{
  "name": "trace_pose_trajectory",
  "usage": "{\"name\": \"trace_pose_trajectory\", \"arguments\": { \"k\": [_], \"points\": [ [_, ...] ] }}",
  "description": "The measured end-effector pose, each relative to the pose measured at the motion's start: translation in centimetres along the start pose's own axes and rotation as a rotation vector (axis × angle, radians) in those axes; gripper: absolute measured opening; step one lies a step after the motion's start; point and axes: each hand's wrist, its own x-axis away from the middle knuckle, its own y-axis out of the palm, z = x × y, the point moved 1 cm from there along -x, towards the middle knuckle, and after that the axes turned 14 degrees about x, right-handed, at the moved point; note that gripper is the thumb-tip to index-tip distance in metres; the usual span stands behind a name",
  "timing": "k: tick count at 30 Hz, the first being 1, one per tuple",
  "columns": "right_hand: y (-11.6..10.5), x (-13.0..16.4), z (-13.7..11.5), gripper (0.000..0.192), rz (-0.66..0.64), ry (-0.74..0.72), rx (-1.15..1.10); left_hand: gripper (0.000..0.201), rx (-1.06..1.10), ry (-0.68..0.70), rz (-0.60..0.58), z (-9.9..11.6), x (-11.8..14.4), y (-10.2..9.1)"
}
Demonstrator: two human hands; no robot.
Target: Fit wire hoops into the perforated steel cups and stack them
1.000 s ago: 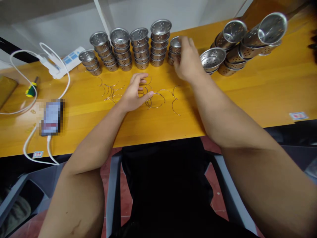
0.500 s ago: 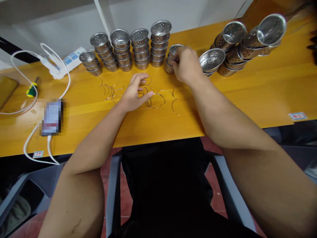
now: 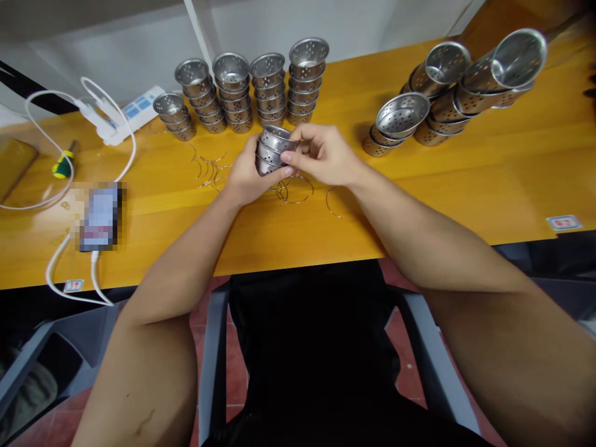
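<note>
Both hands meet above the middle of the yellow wooden table. A short stack of perforated metal strainer cups is gripped between them. My left hand cradles the stack from below and the left. My right hand pinches the top cup's rim from the right. Thin curved wire handles lie scattered on the table just under the hands, more wire handles lie to the left.
Upright stacks of strainer cups stand in a row at the back. Tilted stacks of cups lie at the back right. A power strip with white cables, a screwdriver and a phone sit at the left.
My right hand lifted the short stack of cups from the right end of the back row and brought it forward and left. My left hand rose from the wires to take hold of it.
</note>
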Motion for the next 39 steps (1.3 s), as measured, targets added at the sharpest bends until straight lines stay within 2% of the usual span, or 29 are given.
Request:
{"name": "trace_pose_trajectory", "arguments": {
  "k": [4, 12, 19, 25, 30, 34, 39],
  "points": [
    [0.1, -0.1, -0.2, 0.080, 0.043, -0.040, -0.049, 0.095, 0.066, -0.076, 0.012, 1.1, 0.3, 0.2],
    [-0.6, 0.2, -1.0, 0.079, 0.086, 0.010, 0.009, 0.105, 0.148, -0.053, -0.028, 1.2, -0.1, 0.6],
    [-0.5, -0.3, -0.3, 0.078, 0.070, -0.081, 0.007, 0.107, 0.118, -0.056, 0.007, 0.2, -0.1, 0.4],
    [-0.5, 0.1, -0.3, 0.078, 0.034, -0.042, -0.049, 0.107, 0.227, -0.075, -0.053, 0.3, -0.5, 0.6],
    [-1.3, 0.2, -0.8, 0.078, 0.070, -0.031, -0.087, 0.106, 0.300, -0.075, -0.097, 0.8, -0.4, 0.7],
    [-1.8, 0.3, -1.3, 0.081, 0.074, 0.009, -0.055, 0.107, 0.240, -0.091, -0.072, 1.2, -0.2, 0.6],
    [-1.6, 0.6, -1.8, 0.083, 0.040, -0.029, 0.001, 0.098, 0.241, -0.126, -0.030, 1.1, -0.3, 0.4]
  ]
}}
